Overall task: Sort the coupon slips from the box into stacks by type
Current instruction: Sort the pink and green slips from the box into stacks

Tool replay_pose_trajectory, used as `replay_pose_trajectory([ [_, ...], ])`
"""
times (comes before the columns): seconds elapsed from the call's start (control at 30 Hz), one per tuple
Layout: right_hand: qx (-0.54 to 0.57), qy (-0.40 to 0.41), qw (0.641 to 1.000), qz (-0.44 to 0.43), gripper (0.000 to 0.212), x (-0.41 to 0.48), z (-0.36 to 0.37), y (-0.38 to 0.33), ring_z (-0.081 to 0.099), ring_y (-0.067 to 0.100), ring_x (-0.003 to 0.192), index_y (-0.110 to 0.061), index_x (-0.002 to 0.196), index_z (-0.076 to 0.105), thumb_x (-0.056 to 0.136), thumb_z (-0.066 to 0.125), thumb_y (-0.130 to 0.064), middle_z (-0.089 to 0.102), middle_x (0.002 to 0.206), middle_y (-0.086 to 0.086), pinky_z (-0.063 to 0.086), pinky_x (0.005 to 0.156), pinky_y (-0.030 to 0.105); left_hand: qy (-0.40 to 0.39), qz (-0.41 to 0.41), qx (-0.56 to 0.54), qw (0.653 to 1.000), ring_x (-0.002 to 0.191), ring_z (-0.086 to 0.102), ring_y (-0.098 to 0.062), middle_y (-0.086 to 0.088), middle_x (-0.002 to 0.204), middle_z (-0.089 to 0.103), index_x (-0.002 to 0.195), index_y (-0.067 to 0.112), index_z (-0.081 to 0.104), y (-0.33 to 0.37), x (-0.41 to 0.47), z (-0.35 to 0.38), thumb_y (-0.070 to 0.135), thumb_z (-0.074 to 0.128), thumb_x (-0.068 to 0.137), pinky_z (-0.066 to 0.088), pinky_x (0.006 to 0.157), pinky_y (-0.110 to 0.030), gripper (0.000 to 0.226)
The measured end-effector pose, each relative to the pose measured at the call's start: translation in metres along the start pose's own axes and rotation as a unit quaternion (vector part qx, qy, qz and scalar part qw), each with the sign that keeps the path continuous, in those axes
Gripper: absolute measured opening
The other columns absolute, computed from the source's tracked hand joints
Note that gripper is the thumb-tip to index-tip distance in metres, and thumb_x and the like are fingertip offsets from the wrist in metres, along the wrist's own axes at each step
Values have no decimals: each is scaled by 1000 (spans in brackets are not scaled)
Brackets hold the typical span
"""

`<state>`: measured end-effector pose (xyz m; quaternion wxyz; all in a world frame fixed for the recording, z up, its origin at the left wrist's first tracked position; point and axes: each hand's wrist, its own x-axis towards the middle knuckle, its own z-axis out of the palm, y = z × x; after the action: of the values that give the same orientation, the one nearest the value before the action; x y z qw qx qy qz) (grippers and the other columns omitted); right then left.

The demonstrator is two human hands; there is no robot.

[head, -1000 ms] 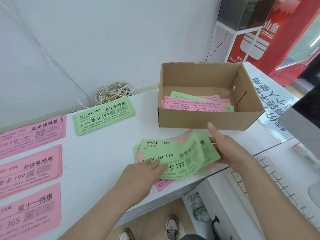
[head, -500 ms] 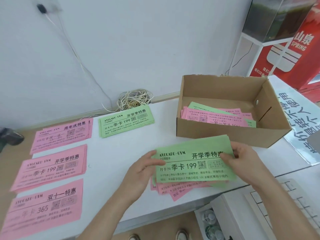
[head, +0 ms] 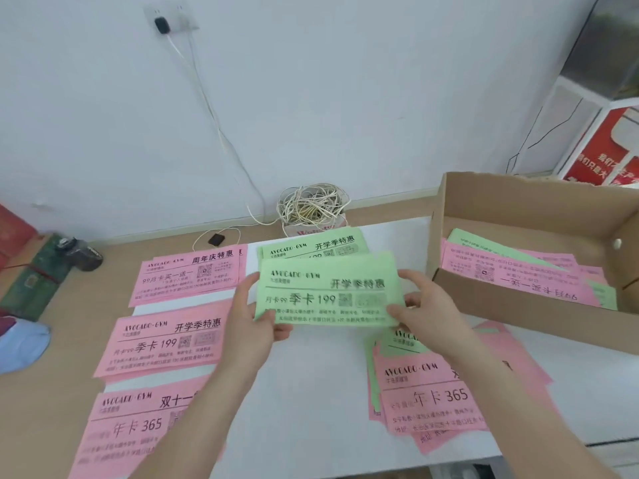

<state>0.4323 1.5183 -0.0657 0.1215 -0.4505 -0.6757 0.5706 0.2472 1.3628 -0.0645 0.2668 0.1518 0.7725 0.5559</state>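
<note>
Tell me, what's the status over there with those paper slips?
Left hand and right hand each pinch an end of one green slip. Slip held just before the green stack. Unsorted pile lies near the box. Nothing blocking.

- Slip [head: 328, 292] between left hand [head: 252, 326] and right hand [head: 428, 305].
- Box [head: 536, 209] right of the right hand.
- Stacks [head: 166, 344] left of the left hand.
- Loose pile [head: 428, 402] under the right forearm.
</note>
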Motion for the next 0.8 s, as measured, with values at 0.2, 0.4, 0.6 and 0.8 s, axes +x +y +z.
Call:
replay_pose_trajectory([
  [0.2,-200,28,979,-28,43,27,18,-3,58,12,91,-27,132,49,91,58,-18,60,105,-9,50,73,27,7,-8,24,1000,71,68,-23,-2,113,61,136,23,37,-5,85,2,-10,35,93,57,64,-32,55],
  [0.4,-349,-47,934,-54,45,4,6,-3,44,8,121,-37,129,48,86,64,-35,49,128,-17,41,97,29,52,112,408,905,94,59,-37,-16,123,47,146,14,23,-18,98,-3,14,64,85,45,69,-39,73],
  [0.6,-485,-147,862,-5,81,-45,-26,16,12,6,138,-47,135,28,68,74,-43,17,145,-19,33,105,34,-105,310,542,774,111,55,-37,-14,124,58,120,23,64,-43,90,16,20,79,70,52,84,-47,51],
  [0.8,-517,-110,849,0,85,-67,-33,47,4,17,144,-49,138,18,72,70,-31,-1,156,-12,36,106,42,-124,279,559,771,123,48,-38,-16,137,51,126,18,59,-37,72,36,22,69,80,42,99,-52,48],
])
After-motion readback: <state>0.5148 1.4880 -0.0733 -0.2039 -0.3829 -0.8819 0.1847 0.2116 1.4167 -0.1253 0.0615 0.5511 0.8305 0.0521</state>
